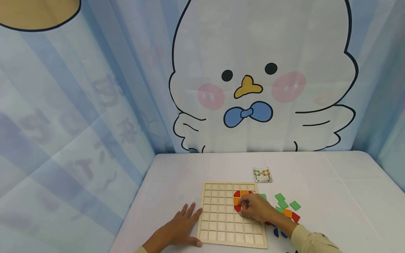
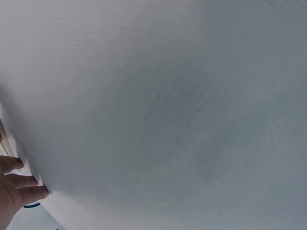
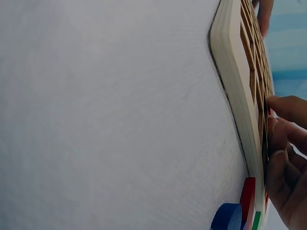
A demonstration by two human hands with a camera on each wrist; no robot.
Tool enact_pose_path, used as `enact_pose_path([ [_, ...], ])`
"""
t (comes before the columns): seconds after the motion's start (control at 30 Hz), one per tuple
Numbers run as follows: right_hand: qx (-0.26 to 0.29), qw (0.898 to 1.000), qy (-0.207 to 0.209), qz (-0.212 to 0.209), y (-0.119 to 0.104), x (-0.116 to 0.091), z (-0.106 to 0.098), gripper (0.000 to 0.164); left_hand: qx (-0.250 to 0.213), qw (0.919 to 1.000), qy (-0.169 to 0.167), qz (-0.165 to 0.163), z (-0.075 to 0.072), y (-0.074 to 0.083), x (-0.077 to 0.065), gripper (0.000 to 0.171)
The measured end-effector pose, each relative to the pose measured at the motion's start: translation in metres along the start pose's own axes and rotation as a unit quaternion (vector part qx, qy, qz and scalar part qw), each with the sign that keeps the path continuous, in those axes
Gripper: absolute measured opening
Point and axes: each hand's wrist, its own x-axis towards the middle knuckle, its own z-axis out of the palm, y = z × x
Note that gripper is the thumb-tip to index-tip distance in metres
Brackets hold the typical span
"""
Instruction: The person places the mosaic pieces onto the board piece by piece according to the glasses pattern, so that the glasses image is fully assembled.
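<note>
A pale wooden grid board lies on the table with red and orange tiles set in its upper right cells. My right hand is over these tiles, fingers curled. Its thumb and forefinger come together at a rounded red tile below an orange tile; a bit of red shows between the fingertips in the right wrist view. That hand covers part of the pattern. My left hand rests spread on the table, its forefinger against the board's left edge. Only its fingers show in the left wrist view.
Loose green tiles, an orange tile, a red piece and blue rounded pieces lie right of the board. Behind it is a small pattern card. A printed curtain hangs beyond the table's far edge.
</note>
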Motion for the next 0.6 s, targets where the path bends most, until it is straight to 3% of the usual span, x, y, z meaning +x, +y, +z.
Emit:
enact_pose_path([
  [0.6,-0.018,1.000,-0.013,-0.001,-0.0037,0.0015,-0.0049,0.017,-0.001,1.0000,0.000,0.004,-0.0018,0.0003,-0.0016,0.106],
])
